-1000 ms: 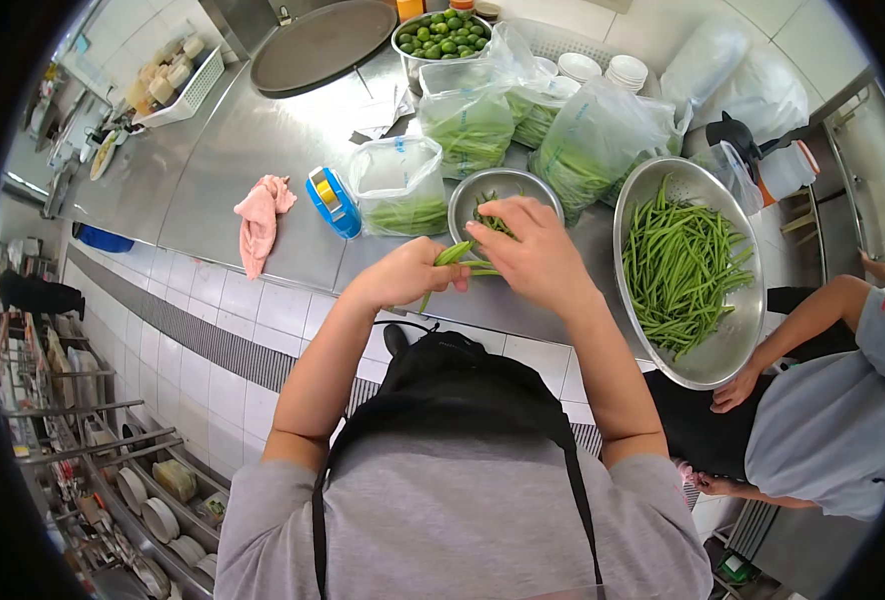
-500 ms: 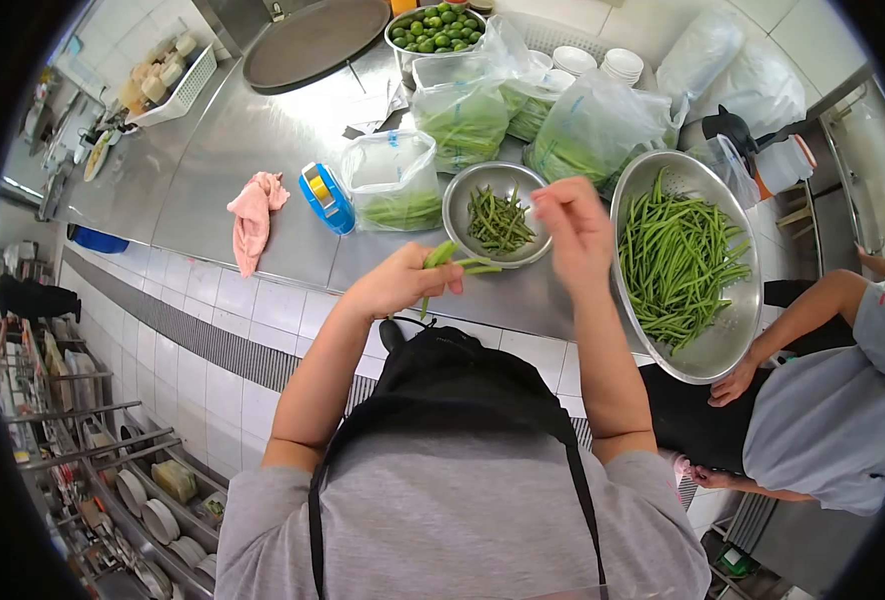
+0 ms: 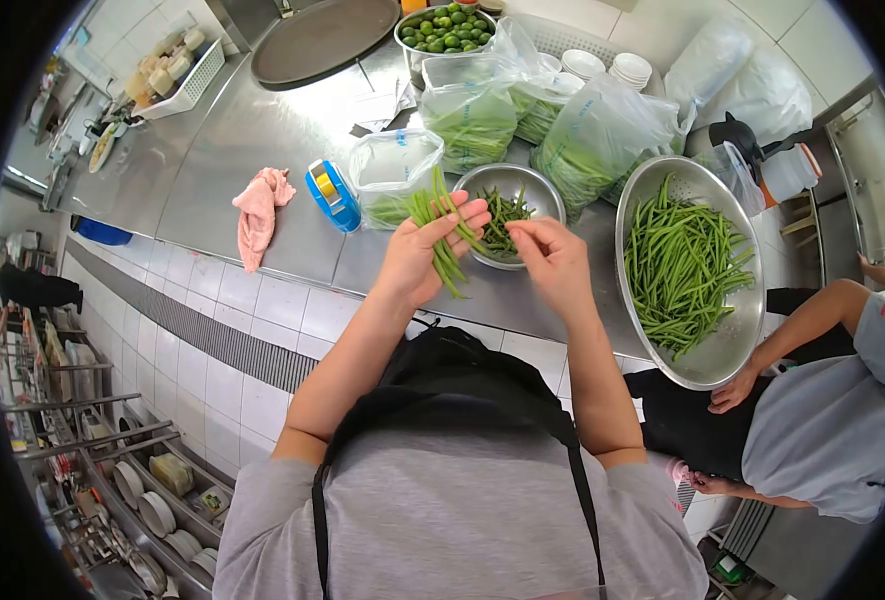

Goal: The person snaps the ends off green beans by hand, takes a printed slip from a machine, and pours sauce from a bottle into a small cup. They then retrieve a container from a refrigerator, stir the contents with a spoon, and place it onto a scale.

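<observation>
My left hand (image 3: 418,255) is turned palm up over the counter's front edge, with the thumb across a small bunch of green beans (image 3: 447,262). To its right my right hand (image 3: 555,262) is closed in a pinch at the near rim of a small steel bowl (image 3: 548,190). Whatever its fingertips hold is too small to make out. Short bean ends (image 3: 504,212) lie in that bowl, partly hidden by my hands. Farther right, a large steel colander (image 3: 738,345) holds a heap of long green beans (image 3: 681,265).
Behind the bowl stand plastic bags of green beans (image 3: 471,130) and a pot of limes (image 3: 447,30). A blue tape dispenser (image 3: 333,197) and a pink cloth (image 3: 260,215) lie to the left. A co-worker's hand (image 3: 731,392) is just below the colander.
My left hand has turned palm up, showing the bunch of beans. My right hand has come down and left, from above the small bowl's right side to its near rim.
</observation>
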Demonstrator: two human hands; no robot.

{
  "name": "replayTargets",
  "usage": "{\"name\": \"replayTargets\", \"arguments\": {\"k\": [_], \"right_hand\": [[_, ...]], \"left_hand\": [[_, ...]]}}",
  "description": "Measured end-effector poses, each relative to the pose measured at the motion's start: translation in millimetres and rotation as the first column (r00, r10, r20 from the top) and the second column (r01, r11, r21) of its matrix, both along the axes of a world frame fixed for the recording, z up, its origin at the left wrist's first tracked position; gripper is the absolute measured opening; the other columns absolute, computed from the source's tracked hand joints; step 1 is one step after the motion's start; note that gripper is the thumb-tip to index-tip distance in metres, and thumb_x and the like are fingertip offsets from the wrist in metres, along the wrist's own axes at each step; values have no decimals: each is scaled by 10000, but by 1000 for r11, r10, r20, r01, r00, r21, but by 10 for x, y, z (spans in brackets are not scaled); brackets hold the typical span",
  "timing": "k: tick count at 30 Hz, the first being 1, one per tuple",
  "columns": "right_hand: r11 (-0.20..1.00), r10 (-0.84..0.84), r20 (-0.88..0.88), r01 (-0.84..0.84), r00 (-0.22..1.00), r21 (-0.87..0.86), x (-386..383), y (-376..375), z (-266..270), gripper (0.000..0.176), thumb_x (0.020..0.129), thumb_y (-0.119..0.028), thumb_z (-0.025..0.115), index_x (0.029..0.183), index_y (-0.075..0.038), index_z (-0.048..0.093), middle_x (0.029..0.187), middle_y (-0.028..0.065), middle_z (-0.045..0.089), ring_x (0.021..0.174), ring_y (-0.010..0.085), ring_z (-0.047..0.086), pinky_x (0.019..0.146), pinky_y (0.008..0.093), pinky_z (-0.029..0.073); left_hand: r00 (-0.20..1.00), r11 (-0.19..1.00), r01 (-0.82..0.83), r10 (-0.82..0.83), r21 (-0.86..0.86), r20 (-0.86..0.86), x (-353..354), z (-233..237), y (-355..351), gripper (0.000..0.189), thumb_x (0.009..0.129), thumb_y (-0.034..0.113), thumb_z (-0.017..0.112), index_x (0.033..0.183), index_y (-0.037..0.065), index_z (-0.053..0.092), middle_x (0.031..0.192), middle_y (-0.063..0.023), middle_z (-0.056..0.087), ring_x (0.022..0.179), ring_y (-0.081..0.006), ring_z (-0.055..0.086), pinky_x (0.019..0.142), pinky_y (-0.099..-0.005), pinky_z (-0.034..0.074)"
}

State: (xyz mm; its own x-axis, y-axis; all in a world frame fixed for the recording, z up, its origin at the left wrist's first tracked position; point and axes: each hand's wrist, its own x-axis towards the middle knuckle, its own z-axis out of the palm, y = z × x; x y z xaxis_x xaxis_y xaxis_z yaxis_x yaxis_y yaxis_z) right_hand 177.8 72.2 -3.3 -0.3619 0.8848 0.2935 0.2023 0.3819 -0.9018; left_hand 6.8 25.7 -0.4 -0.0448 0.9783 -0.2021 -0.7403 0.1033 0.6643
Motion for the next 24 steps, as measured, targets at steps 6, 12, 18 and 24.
{"name": "replayTargets", "arguments": {"k": [6, 12, 18, 24], "right_hand": [[993, 29, 99, -39, 995, 109, -60, -126, 151, 152, 729, -86, 609, 871, -32, 608, 770, 83, 566, 601, 176, 562, 511, 264, 456], [934, 75, 199, -139, 977, 328, -88, -40, 72, 83, 728, -77, 608, 793, -34, 579, 732, 76, 542, 568, 201, 536, 493, 298, 431], [961, -268, -50, 271, 962, 62, -148, 123, -27, 67, 712, -50, 620, 753, -25, 574, 702, 82, 542, 602, 199, 536, 534, 297, 420], [998, 8, 3, -8, 1000, 56, -43, 189, -66, 94, 737, -77, 605, 745, 11, 573, 708, 84, 568, 549, 191, 527, 532, 268, 416]], "left_hand": [[999, 999, 43, -43, 7, 26, 55, 30, 2, 287, 849, 48, 441, 1123, -31, 411, 1141, -218, 485, 1074, -292, 481, 913, -387, 396], [998, 998, 59, -59, 8, -7, 100, 60, -12, 201, 840, 39, 458, 1037, 5, 457, 1092, -185, 530, 968, -205, 527, 845, -309, 408], [994, 990, -109, 106, 87, 32, 144, -101, 82, 156, 846, 62, 465, 1001, 51, 480, 1094, -172, 530, 973, -221, 521, 868, -339, 402], [987, 981, -163, 162, 103, 22, 133, -85, 204, 141, 851, 46, 450, 989, 58, 478, 1114, -168, 518, 1004, -223, 507, 890, -340, 386]]}}
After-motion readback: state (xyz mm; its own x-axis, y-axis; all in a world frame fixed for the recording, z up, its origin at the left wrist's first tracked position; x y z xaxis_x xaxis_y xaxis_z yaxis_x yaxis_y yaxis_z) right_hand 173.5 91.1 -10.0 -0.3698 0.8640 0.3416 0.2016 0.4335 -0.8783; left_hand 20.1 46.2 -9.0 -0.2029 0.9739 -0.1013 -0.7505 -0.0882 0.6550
